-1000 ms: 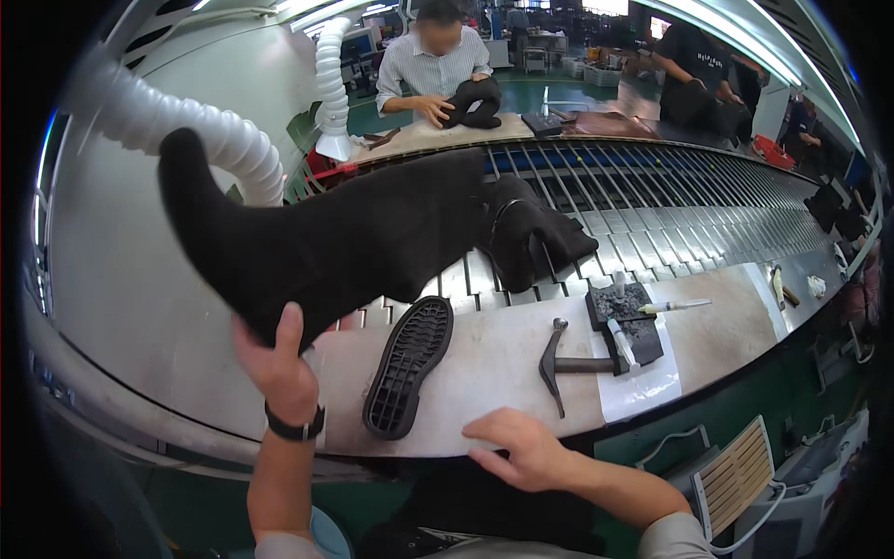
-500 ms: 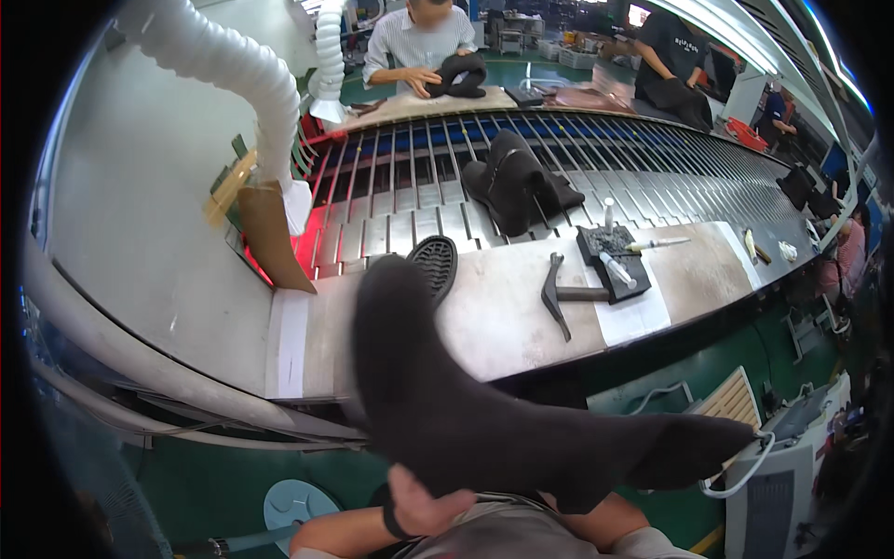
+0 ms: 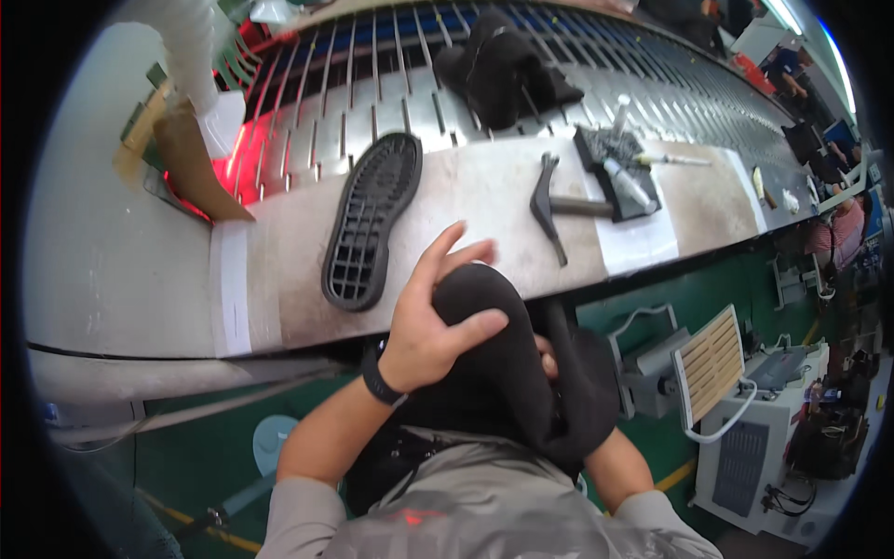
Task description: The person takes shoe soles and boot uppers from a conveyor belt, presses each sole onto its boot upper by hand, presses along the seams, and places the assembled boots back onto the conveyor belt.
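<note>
Leftmost, a white ribbed hose hangs down beside a brown board, which leans at the end of the bench, near the red-lit part of the metal rack. A white strip runs down the bench just right of this, and below, on the green floor, is a pale blue stool. Next comes a black sole, lying on the bench with its gridded face up and its narrower end toward the bench's front edge. Just right of it is the left hand, a dark watch at its wrist; it is open, fingers spread forward past the toe of a black boot, thumb laid across that toe. The boot is in front of the bench, over the person's lap, its upper part folded round to the right. Only a few fingers of the right hand show, curled by the boot's fold; the rest is hidden, so I cannot tell how firmly it grips. Behind, another dark boot lies on the rack. Farther right, a hammer rests with its handle toward a black block that bears slim tubes. Beyond the bench's front edge, at lower right, stands a slatted wooden panel.
</note>
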Available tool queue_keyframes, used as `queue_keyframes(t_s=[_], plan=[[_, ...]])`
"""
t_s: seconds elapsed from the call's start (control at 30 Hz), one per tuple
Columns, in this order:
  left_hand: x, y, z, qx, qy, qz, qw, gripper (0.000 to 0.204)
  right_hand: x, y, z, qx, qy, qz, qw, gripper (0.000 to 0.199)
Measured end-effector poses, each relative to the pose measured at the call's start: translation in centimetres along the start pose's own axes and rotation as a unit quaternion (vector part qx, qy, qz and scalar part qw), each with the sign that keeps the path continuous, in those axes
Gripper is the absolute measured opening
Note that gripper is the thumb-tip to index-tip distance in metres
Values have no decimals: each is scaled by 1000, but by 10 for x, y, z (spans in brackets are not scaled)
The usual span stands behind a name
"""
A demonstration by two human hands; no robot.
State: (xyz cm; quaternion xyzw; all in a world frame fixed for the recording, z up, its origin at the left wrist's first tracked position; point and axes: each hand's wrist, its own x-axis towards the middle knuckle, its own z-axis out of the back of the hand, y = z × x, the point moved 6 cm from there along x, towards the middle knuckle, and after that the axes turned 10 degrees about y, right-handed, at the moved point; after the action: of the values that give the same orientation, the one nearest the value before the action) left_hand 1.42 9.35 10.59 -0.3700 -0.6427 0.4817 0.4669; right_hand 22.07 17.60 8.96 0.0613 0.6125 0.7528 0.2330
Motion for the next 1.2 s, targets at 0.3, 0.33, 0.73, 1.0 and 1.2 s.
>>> queue_keyframes(t_s=[0.3, 0.33, 0.73, 1.0, 1.2], plan=[[0, 19, -29, 67, 10, -23, 997, 84, 36, -51, 8, -23, -23, -30, 999, 47], [3, 17, -29, 84, 6, -30, 996, 84, 39, -54, 10, -24, -24, -19, 999, 47], [75, 6, 11, 167, 49, 54, 983, 57, 20, -118, -1, 383, 52, -102, 916, 48], [175, 24, 175, 603, 24, 99, 791, 48, 6, -130, -9, 478, 104, -100, 867, 49], [127, -83, 133, 291, -24, 93, 952, 26, -4, -113, -10, 396, 97, -155, 900, 72]])
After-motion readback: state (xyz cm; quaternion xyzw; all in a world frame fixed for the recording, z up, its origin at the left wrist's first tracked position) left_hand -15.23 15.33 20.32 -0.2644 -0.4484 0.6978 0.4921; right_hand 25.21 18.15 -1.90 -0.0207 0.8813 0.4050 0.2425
